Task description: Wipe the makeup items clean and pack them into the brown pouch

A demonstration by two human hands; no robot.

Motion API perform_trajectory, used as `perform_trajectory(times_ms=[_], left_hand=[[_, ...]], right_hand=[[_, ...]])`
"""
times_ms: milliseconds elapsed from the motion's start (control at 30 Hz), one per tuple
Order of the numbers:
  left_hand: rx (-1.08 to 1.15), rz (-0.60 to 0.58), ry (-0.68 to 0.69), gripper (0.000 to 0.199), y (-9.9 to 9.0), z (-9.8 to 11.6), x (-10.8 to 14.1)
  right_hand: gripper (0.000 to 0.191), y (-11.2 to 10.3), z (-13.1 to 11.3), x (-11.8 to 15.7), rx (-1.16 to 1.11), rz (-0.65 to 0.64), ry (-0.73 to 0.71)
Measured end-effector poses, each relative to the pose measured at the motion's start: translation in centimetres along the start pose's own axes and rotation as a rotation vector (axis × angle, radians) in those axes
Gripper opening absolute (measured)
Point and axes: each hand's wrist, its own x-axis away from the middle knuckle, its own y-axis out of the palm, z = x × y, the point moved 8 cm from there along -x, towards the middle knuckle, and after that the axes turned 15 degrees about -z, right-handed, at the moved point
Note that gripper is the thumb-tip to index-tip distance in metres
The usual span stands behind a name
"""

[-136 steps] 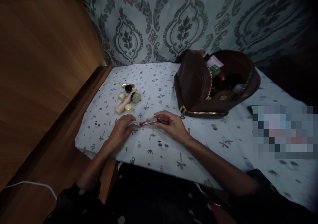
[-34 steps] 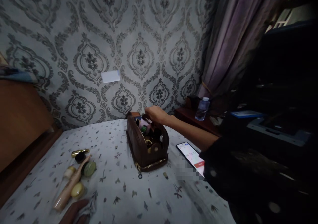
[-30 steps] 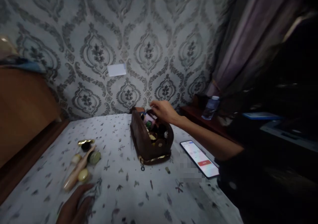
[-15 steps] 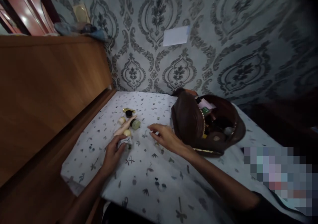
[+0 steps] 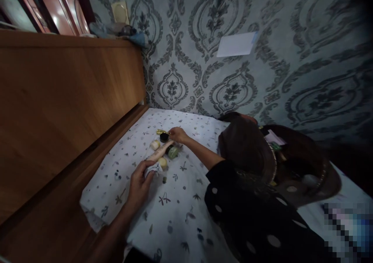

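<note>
My left hand [image 5: 140, 181] is closed on a bunched bit of white patterned cloth [image 5: 154, 169], beside the lower end of a pale pink tube [image 5: 159, 151]. My right hand [image 5: 177, 135] reaches to the far end of the group, its fingertips pressed together at the gold tube [image 5: 162, 132] and the black round lid [image 5: 164, 137]; what they grip is too small to make out. Around the pink tube lie a green jar [image 5: 173, 151], a small jar with a yellowish band [image 5: 155, 144] and a pale yellow round item [image 5: 162, 162].
An open brown bag [image 5: 247, 146] with several items inside stands at the right. The patterned sheet [image 5: 175, 212] covers the bed. A wooden panel [image 5: 70, 88] rises at the left, and a wallpapered wall with a white paper [image 5: 237, 44] is behind.
My right hand has moved from beside the bag, forward and left, to the far end of the small items. The view has shifted left. My left hand still holds the cloth.
</note>
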Motion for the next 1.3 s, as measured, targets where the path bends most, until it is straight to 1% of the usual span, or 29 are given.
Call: perform_trajectory(times_ms=[100,200,433,533,667,767,900,967,1033,1100,1167,1233,1300], left_hand=[[0.018,0.012,0.014,0.020,-0.3,-0.2,0.0],[0.016,0.025,0.019,0.020,-0.5,-0.2,0.0],[-0.054,0.004,0.027,0.020,-0.3,0.3,0.1],[-0.055,0.034,0.035,0.021,-0.7,0.3,0.3],[-0.057,0.054,0.029,0.021,-1.0,0.5,0.3],[-0.057,0.048,0.052,0.020,-0.9,0.9,0.4],[-0.062,0.050,0.099,0.020,-0.8,1.0,0.5],[-0.069,0.047,0.098,0.020,-0.8,0.8,0.5],[-0.080,0.043,0.090,0.019,-0.8,0.6,0.6],[-0.086,0.044,0.088,0.018,-0.9,0.6,0.7],[-0.087,0.037,0.098,0.018,-0.8,0.6,0.7],[-0.088,0.028,0.113,0.018,-0.8,0.8,0.8],[-0.096,0.021,0.123,0.018,-0.8,0.9,0.9]], right_hand=[[0.033,0.9,0.5,-1.1,0.050,-0.070,0.019],[0.033,1.4,1.2,-1.3,0.069,-0.097,0.051],[0.034,1.0,1.4,-2.1,-0.007,-0.100,0.153],[0.034,0.9,1.8,-1.7,-0.065,-0.071,0.189],[0.036,0.8,2.6,-0.2,-0.108,-0.036,0.204],[0.036,0.7,2.0,0.3,-0.106,-0.020,0.203],[0.035,0.7,0.3,-0.1,-0.101,-0.017,0.208],[0.035,0.7,-0.2,-0.3,-0.111,-0.003,0.209],[0.035,0.5,-0.2,-0.1,-0.136,0.028,0.209],[0.034,-0.1,0.2,0.6,-0.173,0.081,0.201],[0.032,-1.0,0.8,2.1,-0.217,0.157,0.172],[0.030,-1.6,1.3,4.4,-0.264,0.237,0.119],[0.031,-1.5,1.7,7.7,-0.313,0.299,0.051]])
